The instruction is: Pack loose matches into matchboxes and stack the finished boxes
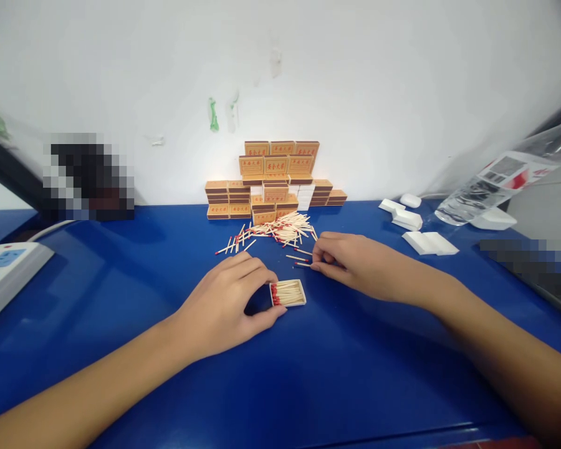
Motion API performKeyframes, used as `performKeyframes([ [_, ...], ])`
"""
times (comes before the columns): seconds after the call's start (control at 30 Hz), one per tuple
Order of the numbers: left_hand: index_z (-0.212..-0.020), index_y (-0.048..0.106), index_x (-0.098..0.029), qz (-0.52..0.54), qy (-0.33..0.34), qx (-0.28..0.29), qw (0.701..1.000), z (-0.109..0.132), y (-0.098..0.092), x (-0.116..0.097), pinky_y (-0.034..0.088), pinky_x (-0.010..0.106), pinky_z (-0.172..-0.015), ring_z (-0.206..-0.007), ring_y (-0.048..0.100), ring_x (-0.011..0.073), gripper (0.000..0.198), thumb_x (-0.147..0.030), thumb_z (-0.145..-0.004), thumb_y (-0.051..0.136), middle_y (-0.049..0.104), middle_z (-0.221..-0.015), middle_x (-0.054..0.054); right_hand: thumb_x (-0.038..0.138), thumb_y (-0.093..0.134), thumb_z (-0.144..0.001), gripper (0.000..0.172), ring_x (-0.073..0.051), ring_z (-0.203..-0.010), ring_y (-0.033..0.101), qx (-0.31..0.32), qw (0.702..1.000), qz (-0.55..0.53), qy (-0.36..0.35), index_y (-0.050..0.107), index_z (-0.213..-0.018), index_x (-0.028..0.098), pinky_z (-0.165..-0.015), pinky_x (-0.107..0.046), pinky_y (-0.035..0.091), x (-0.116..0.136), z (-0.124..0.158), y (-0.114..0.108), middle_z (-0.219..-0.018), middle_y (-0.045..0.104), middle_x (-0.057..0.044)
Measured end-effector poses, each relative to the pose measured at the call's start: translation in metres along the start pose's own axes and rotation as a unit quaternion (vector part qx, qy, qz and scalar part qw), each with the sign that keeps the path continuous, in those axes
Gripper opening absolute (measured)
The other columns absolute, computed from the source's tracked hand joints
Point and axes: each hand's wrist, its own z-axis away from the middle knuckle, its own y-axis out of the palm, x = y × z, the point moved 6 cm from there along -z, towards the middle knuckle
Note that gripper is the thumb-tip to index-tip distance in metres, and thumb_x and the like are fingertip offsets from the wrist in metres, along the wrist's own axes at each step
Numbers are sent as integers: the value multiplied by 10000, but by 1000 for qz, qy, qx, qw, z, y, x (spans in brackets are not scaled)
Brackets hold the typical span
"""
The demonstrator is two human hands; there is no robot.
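My left hand (231, 305) grips the left end of a small white matchbox tray (305, 302), thumb on the near side and fingers on the far side. Matches (287, 292) fill the tray, their red heads towards that hand. Just right of it, my right hand (343, 259) has thumb and forefinger pinched on a match (303, 264), whose red head points left. A couple of loose matches lie close to those fingertips. Behind both hands is a heap of loose matches (287, 229), spread out to the left.
Orange matchboxes (275, 166) are stacked against the white wall (355, 81). At right lie folded white pieces (430, 243) and a tilted clear plastic bottle (477, 187). A white power strip (14, 274) rests at left on the blue tabletop (271, 386).
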Motion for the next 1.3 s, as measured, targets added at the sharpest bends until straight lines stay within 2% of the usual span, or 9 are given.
performKeyframes([
  [0.2, -1032, 695, -191, -11, -6, -7, 1000, -1, -2, 1, 542, 444, -894, -949, 675, 256, 165, -319, -942, 748, 740, -1018, 58, 297, 557, -1066, 172, -169, -783, 592, -7, 998, -42, -47, 613, -935, 200, -688, -295, 419, 35, 3, -4, -954, 670, -42],
  [0.47, -1055, 689, -191, 0, -4, 5, 1000, -1, -1, 0, 549, 435, -867, -944, 661, 254, 179, -321, -945, 746, 731, -1019, 67, 193, 551, -1047, 145, -183, -764, 629, -40, 994, 61, -87, 634, -929, 178, -684, -312, 421, 59, 4, 8, -977, 688, -73],
  [0.6, -1062, 683, -197, 6, -4, 9, 1000, -2, -1, -1, 550, 436, -874, -951, 660, 255, 181, -309, -938, 752, 732, -1022, 67, 182, 547, -1031, 116, -180, -763, 624, -76, 992, 62, -82, 644, -968, 176, -679, -311, 418, 51, 3, 1, -971, 694, -68],
  [0.77, -1057, 688, -204, 12, 2, 5, 1000, -1, 0, -3, 548, 428, -865, -938, 654, 250, 176, -306, -933, 760, 730, -997, 60, 285, 619, -1027, 130, -197, -821, 629, -138, 988, 61, -11, 679, -1001, 173, -718, -323, 437, 28, -9, -2, -1007, 681, -77],
  [0.87, -1052, 689, -206, 10, 2, 4, 1000, -1, 0, -3, 544, 426, -868, -936, 654, 248, 179, -307, -927, 768, 732, -997, 55, 348, 650, -1006, 219, -200, -794, 615, -128, 986, 95, 52, 682, -874, 176, -670, -321, 394, 20, -18, 4, -972, 684, -88],
  [1.0, -1040, 691, -204, 1, -2, 2, 1000, 0, -1, -3, 540, 432, -878, -934, 655, 250, 182, -317, -923, 774, 729, -993, 54, 364, 546, -1051, 391, -184, -711, 567, -98, 986, 86, 104, 627, -711, 187, -622, -327, 325, 13, -19, 3, -820, 669, -70],
  [1.1, -1045, 693, -202, 1, 0, 3, 1000, 0, -2, -3, 543, 433, -879, -945, 660, 252, 185, -315, -923, 773, 732, -1012, 58, 308, 496, -1070, 303, -184, -758, 571, -109, 993, 31, 37, 674, -859, 183, -689, -319, 390, 11, -15, -7, -874, 664, -68],
  [1.2, -1049, 693, -207, 1, 1, 5, 1000, 0, -2, -3, 548, 427, -882, -953, 667, 252, 180, -320, -929, 766, 736, -1024, 60, 249, 576, -1017, 155, -193, -880, 601, -69, 996, -31, -52, 691, -1103, 193, -776, -315, 453, 7, -12, -8, -1043, 649, -78],
  [1.3, -1051, 693, -209, -6, -1, 2, 1000, 0, -2, -2, 546, 427, -888, -954, 670, 252, 175, -321, -933, 759, 737, -1028, 61, 269, 619, -995, 116, -203, -886, 601, -18, 997, -55, -44, 697, -1026, 190, -777, -328, 469, -1, -11, -3, -1032, 634, -78],
])
